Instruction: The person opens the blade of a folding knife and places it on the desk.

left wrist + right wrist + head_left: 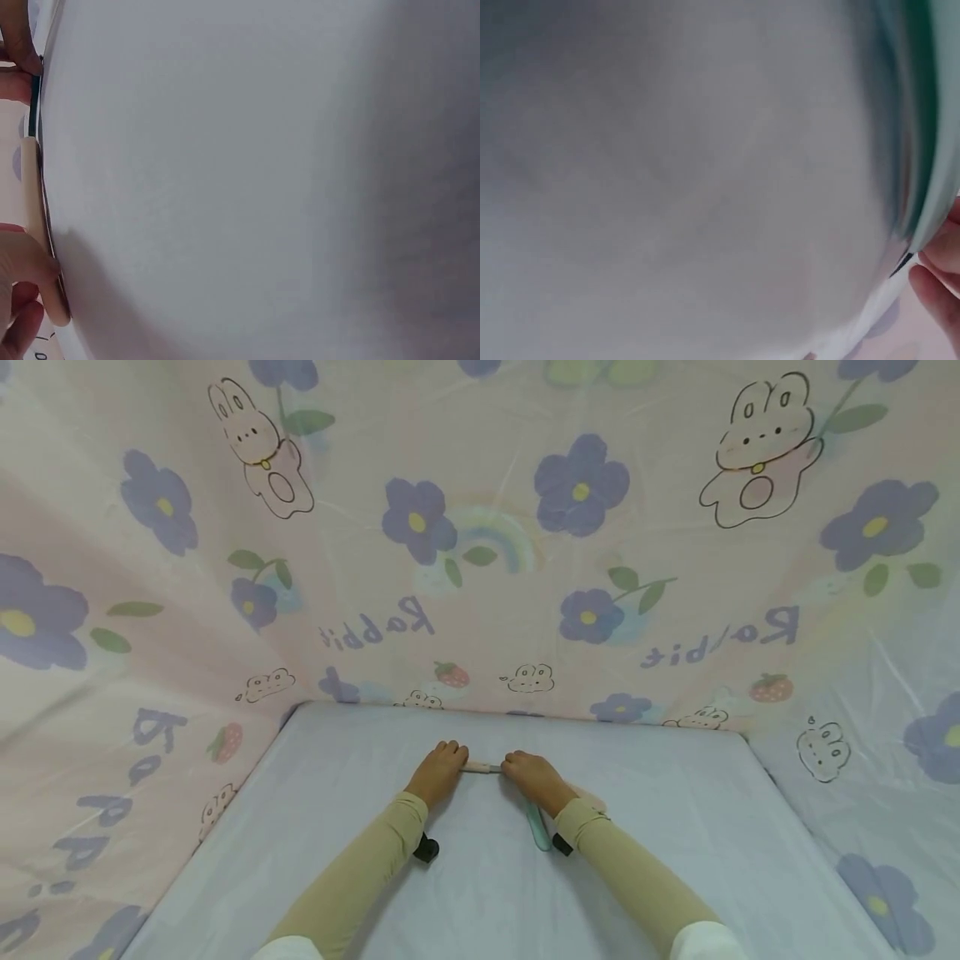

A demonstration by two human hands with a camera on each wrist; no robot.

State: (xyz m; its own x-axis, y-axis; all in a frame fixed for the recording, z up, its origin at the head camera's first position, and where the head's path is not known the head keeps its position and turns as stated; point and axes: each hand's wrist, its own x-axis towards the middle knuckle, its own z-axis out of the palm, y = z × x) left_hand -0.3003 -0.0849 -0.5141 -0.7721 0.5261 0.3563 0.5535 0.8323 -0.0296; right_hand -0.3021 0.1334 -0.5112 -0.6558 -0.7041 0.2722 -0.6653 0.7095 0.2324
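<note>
A slim tool with a beige handle [476, 767] and a narrow, blade-like strip [34, 105] stretches between the two hands, low over the white surface. My left hand [438, 772] grips the handle near its end, its thumb and fingertips [34, 259] around it. At the other end my right hand [536, 779] pinches the strip between thumb and fingers, hiding its tip in the head view. A teal handle-like piece [537, 827] lies beneath the right hand and wrist; it shows blurred along the edge of the right wrist view.
A pale pink flat thing [590, 797] pokes out beyond the right wrist, mostly covered. The white-covered table [675, 827] ends at upright fabric walls [495, 610] printed with rabbits and flowers. Black wrist cameras [426, 849] hang under both sleeves.
</note>
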